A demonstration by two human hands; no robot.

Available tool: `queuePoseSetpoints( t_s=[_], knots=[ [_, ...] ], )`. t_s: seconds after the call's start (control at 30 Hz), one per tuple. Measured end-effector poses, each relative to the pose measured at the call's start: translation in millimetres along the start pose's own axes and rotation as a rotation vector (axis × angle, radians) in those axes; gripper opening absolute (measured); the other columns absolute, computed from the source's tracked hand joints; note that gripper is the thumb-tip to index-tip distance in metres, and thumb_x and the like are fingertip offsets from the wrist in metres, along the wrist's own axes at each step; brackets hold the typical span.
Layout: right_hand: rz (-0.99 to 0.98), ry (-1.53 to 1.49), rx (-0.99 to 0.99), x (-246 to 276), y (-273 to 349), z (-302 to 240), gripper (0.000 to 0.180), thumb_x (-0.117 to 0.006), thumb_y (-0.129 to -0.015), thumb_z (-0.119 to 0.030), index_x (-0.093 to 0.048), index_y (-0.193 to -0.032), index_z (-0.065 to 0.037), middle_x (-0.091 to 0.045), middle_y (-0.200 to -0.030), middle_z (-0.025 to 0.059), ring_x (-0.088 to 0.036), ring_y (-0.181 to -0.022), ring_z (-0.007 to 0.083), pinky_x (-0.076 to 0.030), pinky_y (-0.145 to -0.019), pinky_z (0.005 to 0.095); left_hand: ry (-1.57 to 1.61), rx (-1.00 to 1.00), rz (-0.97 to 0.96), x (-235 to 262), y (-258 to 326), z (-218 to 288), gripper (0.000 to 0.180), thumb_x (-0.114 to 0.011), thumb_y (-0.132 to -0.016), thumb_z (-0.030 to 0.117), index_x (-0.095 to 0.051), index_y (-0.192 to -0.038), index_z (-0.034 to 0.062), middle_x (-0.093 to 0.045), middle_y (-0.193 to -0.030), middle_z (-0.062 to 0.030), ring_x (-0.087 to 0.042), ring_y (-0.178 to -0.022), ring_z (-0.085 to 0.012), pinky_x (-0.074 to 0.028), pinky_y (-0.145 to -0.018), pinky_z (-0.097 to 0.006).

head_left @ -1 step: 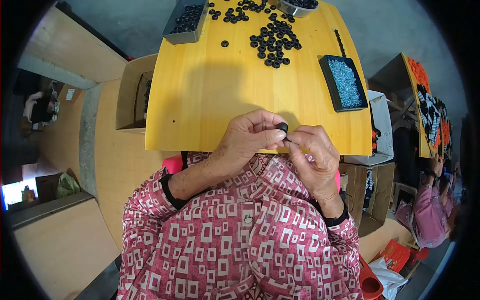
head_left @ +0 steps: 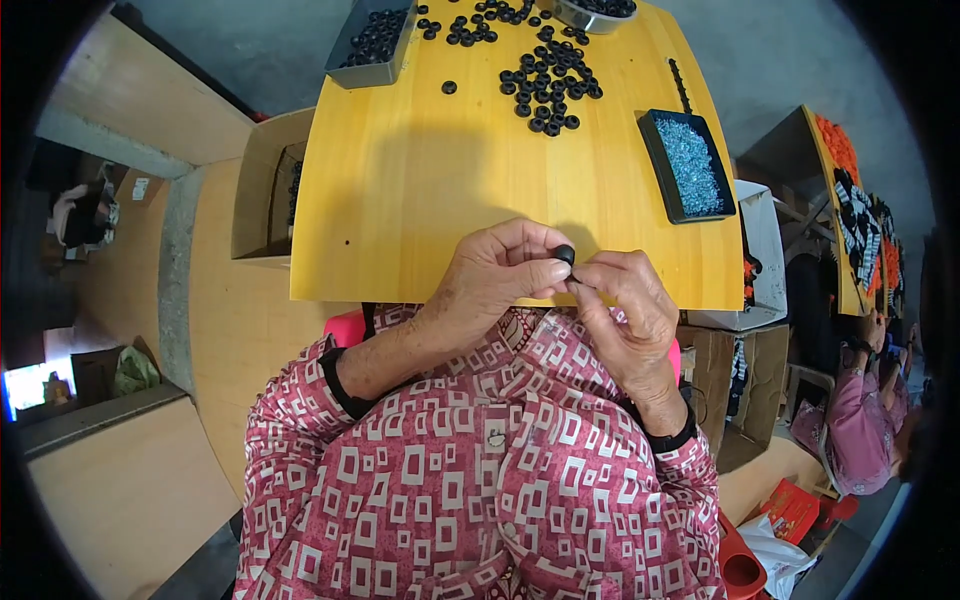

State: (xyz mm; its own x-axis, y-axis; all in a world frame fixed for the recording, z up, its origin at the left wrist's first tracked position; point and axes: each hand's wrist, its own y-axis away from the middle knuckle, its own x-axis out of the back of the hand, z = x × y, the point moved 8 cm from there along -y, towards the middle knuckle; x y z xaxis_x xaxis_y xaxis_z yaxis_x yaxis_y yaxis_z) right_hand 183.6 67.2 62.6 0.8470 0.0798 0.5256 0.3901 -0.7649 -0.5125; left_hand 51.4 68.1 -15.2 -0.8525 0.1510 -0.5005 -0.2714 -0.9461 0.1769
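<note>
Firstly, one yellow wooden table (head_left: 620,190), its near edge just in front of the seated person.

One shirt (head_left: 430,480), red-pink, printed with pale squares, worn by that person.

One co-worker (head_left: 862,430) in pink, at the far right, well apart from the table.

One cardboard box (head_left: 262,190), open, beside the table's left edge.

One grey bin (head_left: 372,75), at the table's far left, holding a heap of small black rings.

One black tray (head_left: 655,172), rectangular, near the right edge, filled with clear bluish beads (head_left: 690,168).

One bowl (head_left: 588,22), at the far edge, partly cut off, also holding black pieces.

Two bare hands, over the near edge. Left hand (head_left: 500,268): thumb and forefinger closed on a black round piece (head_left: 565,254), the other fingers curled behind. Right hand (head_left: 630,305): thumb and forefinger pinched almost together on a dark bit (head_left: 574,279) just under that piece; whether the two are joined cannot be told.

One black strip (head_left: 680,85), thin and knobbly, lying beyond the tray.

Loose black rings (head_left: 550,85), many, scattered across the far half; one single ring (head_left: 449,88) lies apart, nearer the bin.
</note>
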Motion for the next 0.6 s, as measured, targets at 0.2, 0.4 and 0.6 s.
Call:
queuePoseSetpoints(
  t_s=[0.2,0.4,0.6],
  knots=[
    [0.018,-0.051,-0.124,0.2,0.8,6.0,0.016,-0.072,-0.078,0.005,-0.067,-0.092,0.0,-0.064,-0.085,0.01,-0.063,-0.076,0.0206,-0.051,-0.064,0.0317,0.049,-0.032,-0.005,-0.8,-0.6,2.8,0.019,-0.069,-0.088,0.005,-0.063,-0.106,0.0023,-0.065,-0.095,-0.0016,-0.061,-0.084,-0.0075,-0.052,-0.077,-0.021],
    [-0.002,-0.163,-0.218,-2.1,2.3,14.4,0.013,-0.072,-0.08,0.004,-0.068,-0.091,0.0,-0.063,-0.081,0.007,-0.06,-0.074,0.0139,-0.049,-0.064,0.0274,0.013,-0.032,0.02,4.1,-2.0,0.8,0.02,-0.069,-0.087,0.005,-0.063,-0.106,0.0022,-0.065,-0.095,-0.0022,-0.061,-0.085,-0.0081,-0.052,-0.077,-0.021],
    [-0.015,-0.124,-0.215,-2.5,2.9,14.4,0.013,-0.073,-0.08,0.002,-0.066,-0.09,-0.001,-0.062,-0.08,0.0064,-0.059,-0.071,0.014,-0.048,-0.063,0.0271,0.037,0.021,0.037,3.5,-1.3,-0.5,0.02,-0.07,-0.087,0.005,-0.063,-0.106,0.0028,-0.065,-0.095,-0.002,-0.061,-0.085,-0.0078,-0.052,-0.077,-0.021]
  ],
)
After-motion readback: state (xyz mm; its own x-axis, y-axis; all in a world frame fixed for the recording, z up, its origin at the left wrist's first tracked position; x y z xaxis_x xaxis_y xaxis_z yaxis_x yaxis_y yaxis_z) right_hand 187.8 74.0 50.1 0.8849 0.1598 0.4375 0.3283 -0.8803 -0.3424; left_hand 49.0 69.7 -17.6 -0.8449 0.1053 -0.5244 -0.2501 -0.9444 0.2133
